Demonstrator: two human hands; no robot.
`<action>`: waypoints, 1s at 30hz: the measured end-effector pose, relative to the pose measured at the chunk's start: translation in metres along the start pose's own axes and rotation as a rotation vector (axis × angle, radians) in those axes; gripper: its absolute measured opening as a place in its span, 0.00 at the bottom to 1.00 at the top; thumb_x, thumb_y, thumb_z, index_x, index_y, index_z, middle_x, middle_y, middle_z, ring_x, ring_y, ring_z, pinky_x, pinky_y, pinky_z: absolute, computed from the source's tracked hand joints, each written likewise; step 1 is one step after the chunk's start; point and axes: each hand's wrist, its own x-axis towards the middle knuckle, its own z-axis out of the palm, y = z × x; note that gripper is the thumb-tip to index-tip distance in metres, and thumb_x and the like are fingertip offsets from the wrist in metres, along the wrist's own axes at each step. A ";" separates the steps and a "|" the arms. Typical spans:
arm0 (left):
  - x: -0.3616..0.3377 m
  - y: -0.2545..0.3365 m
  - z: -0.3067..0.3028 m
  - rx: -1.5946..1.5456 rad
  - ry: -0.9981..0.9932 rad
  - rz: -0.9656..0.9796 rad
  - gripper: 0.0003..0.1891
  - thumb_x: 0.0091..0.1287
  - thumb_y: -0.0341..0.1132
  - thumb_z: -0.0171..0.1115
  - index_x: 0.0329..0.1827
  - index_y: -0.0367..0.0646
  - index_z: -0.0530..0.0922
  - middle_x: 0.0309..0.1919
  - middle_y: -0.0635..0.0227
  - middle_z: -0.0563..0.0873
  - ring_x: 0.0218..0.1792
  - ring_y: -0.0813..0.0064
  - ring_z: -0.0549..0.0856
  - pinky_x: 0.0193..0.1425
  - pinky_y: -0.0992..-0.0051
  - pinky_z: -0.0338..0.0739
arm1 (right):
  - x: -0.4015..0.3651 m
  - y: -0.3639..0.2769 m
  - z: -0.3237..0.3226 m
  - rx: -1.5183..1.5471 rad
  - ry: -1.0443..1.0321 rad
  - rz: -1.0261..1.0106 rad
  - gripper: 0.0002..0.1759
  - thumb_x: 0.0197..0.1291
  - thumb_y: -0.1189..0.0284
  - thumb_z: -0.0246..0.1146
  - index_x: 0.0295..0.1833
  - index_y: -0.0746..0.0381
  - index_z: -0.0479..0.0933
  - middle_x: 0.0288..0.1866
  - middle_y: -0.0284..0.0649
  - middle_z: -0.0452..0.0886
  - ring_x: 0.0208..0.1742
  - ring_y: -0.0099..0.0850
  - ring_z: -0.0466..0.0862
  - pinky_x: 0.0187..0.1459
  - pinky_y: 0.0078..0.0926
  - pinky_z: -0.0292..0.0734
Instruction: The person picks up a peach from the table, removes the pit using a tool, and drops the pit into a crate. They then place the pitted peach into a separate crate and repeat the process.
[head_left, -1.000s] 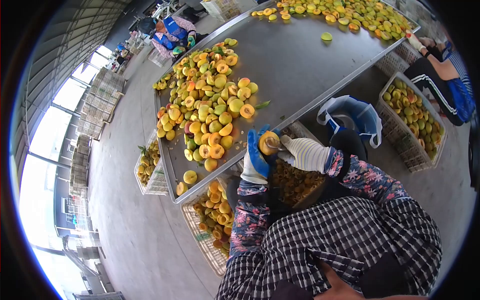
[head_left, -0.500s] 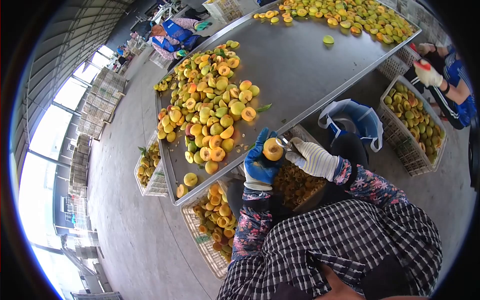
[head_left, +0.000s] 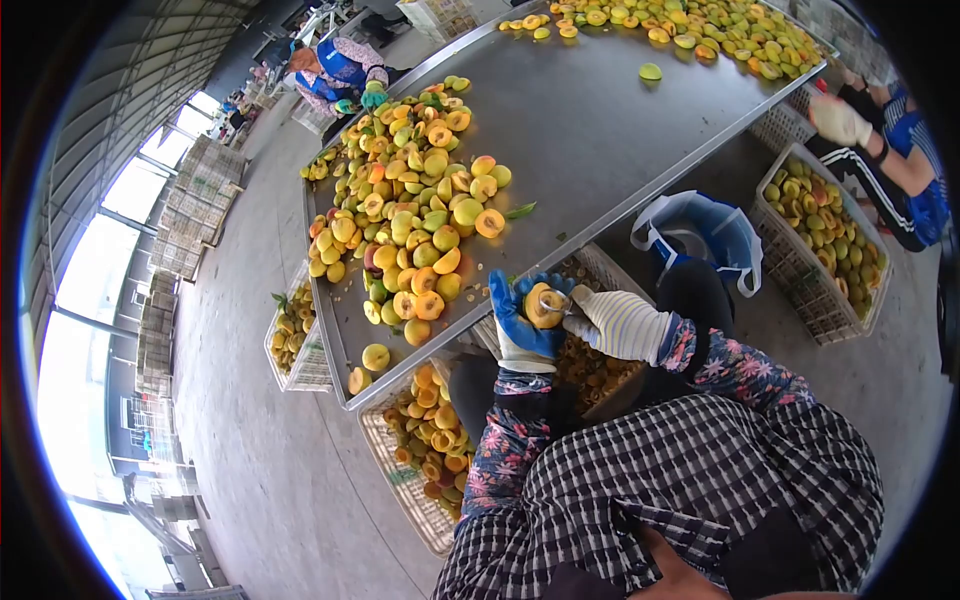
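Observation:
My left hand (head_left: 524,322), in a blue and white glove, holds a halved yellow fruit (head_left: 544,306) with its cut face up. In my right hand (head_left: 622,324), in a striped white glove, is a small metal tool (head_left: 556,304) whose looped end touches the cut face. Below both hands, a crate of brown-orange fruit pieces (head_left: 592,372) is partly hidden by my arms. Just beyond my hands, a heap of whole and halved fruit (head_left: 410,220) lies on the metal table (head_left: 570,130).
A blue and white bag (head_left: 705,240) stands right of my hands. Fruit crates sit at the lower left (head_left: 432,500), the left (head_left: 300,340) and the right (head_left: 820,240). A co-worker (head_left: 335,75) is across the table, another (head_left: 905,165) at the right.
The tool has moved from the fruit's upper edge onto its cut face, and my right hand is slightly lower and closer. The far co-worker's hands have moved to the heap.

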 end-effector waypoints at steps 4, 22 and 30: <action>0.001 -0.003 0.003 -0.001 0.058 0.019 0.26 0.69 0.58 0.58 0.30 0.42 0.82 0.32 0.61 0.86 0.41 0.58 0.85 0.59 0.55 0.79 | -0.002 0.000 0.008 -0.111 0.013 -0.020 0.18 0.65 0.64 0.60 0.52 0.67 0.68 0.28 0.51 0.81 0.30 0.51 0.82 0.30 0.44 0.77; -0.001 -0.003 0.012 0.138 0.103 0.075 0.29 0.71 0.62 0.52 0.42 0.39 0.78 0.37 0.58 0.84 0.43 0.57 0.85 0.56 0.56 0.80 | 0.004 0.001 0.002 -0.022 -0.060 -0.002 0.19 0.67 0.62 0.59 0.53 0.66 0.70 0.27 0.53 0.80 0.31 0.53 0.82 0.33 0.47 0.75; 0.006 -0.010 -0.010 0.345 0.265 0.136 0.25 0.72 0.55 0.57 0.42 0.36 0.77 0.34 0.58 0.84 0.36 0.58 0.87 0.46 0.61 0.84 | 0.006 0.028 0.035 0.474 -0.255 0.083 0.15 0.70 0.65 0.56 0.50 0.68 0.71 0.36 0.53 0.82 0.40 0.50 0.83 0.41 0.39 0.78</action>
